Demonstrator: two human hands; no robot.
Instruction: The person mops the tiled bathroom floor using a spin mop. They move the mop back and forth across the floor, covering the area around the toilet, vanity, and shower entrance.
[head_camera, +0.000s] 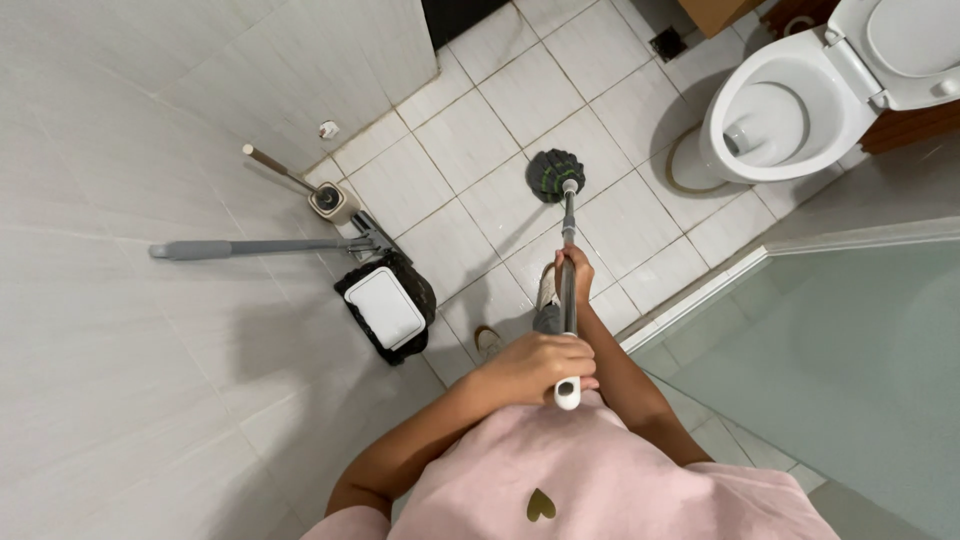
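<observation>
White-tiled bathroom floor (470, 140) underfoot, pale wall to the left. Nearest in, the left hand (535, 365) clenches the top end of the mop handle (568, 290); just beyond it the right hand (575, 268) grips the shaft too. Left of the hands sits a black bin with a white lid (385, 305). Ahead of them the dark round mop head (555, 175) presses the tiles, and far right stands the open toilet (790, 110)
</observation>
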